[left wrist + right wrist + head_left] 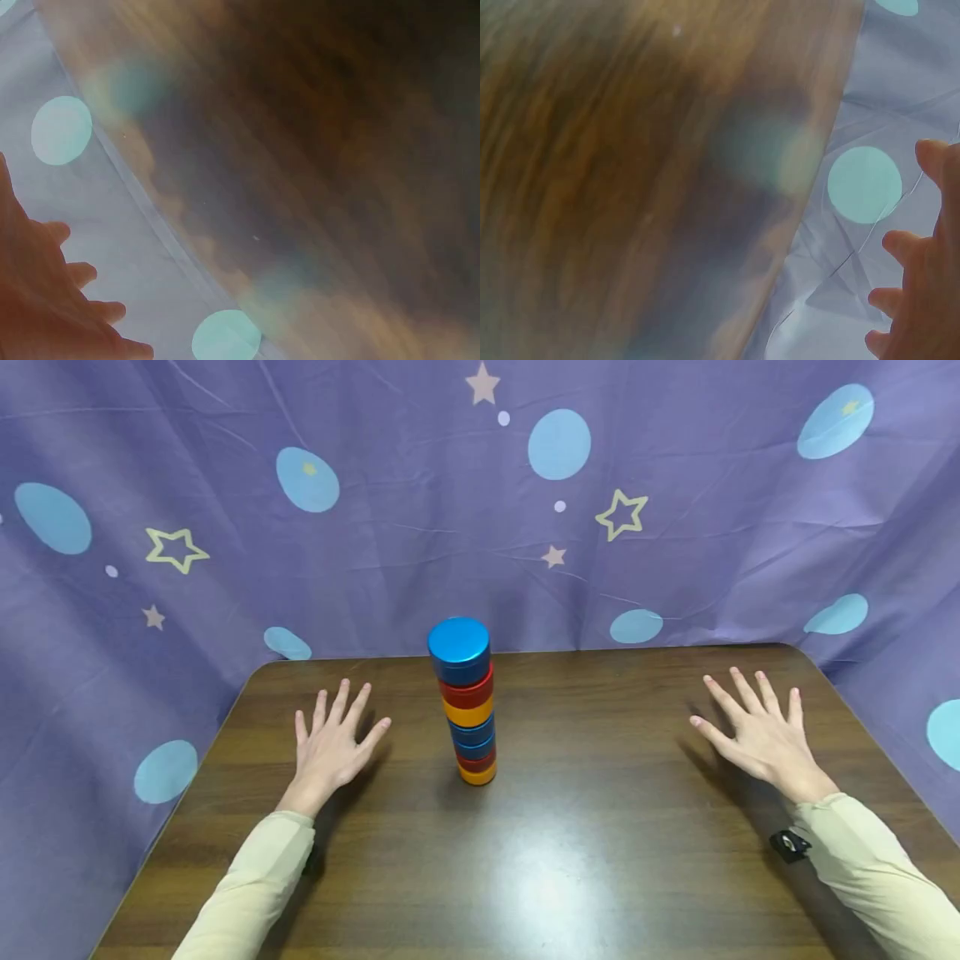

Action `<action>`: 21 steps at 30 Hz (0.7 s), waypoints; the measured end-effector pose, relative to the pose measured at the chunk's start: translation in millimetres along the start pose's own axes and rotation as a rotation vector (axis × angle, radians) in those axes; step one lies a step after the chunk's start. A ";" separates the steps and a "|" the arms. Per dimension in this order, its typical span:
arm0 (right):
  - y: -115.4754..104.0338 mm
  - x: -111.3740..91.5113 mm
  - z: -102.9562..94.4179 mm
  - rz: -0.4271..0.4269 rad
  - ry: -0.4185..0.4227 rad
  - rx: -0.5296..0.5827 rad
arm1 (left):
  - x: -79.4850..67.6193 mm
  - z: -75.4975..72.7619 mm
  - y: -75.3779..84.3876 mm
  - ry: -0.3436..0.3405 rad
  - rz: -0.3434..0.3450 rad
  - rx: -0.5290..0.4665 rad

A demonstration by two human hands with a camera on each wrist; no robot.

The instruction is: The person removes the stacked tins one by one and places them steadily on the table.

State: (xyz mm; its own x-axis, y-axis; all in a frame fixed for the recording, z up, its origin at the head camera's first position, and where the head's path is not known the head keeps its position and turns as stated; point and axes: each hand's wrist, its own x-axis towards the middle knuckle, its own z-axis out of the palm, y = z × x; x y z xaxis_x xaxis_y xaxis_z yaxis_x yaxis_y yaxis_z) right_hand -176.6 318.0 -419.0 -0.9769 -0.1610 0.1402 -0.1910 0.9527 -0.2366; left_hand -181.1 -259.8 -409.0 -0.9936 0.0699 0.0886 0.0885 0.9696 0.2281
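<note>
Currently on the bench (pixel 600 718): one tower of round blocks (pixel 468 710), banded blue, red and orange, blue at the top, orange at the foot.
Long axis: vertical; the tower stands upright, free of both hands.
Left hand (pixel 333 747): grip wide, fingers spread, thumb on the tower's side, nothing held.
Right hand (pixel 763 743): grip likewise wide, fingers spread, nothing held.
Palms: whether either touches the bench, I cannot tell from where I stand.
Bearing of the tower: between the hands, to the right of the left one and to the left of the right one.
Nearer hand: the left, with the tower near its thumb; the right is well apart from it.
Curtain (pixel 420 552): purple, with blue spots and stars, hanging behind the bench's far edge.
</note>
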 end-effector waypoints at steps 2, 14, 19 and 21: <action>-2.5 0.7 0.6 -0.012 0.002 0.005 | -1.5 -0.2 0.7 -0.005 -0.003 -0.004; -27.3 7.1 4.0 -0.136 0.090 0.110 | 2.4 -3.7 22.2 0.007 0.065 -0.075; -43.6 9.3 11.2 -0.157 0.111 0.184 | 5.9 -12.5 42.7 0.039 0.118 -0.192; -50.9 10.2 14.5 -0.172 0.118 0.218 | 6.1 -18.1 52.8 0.054 0.159 -0.274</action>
State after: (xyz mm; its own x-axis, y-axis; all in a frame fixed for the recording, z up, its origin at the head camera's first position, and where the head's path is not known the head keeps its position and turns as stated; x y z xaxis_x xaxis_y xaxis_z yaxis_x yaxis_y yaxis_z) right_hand -178.2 264.1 -419.5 -0.9131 -0.2717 0.3041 -0.3811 0.8341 -0.3987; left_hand -181.2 -212.5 -378.9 -0.9614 0.1955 0.1934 0.2648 0.8478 0.4594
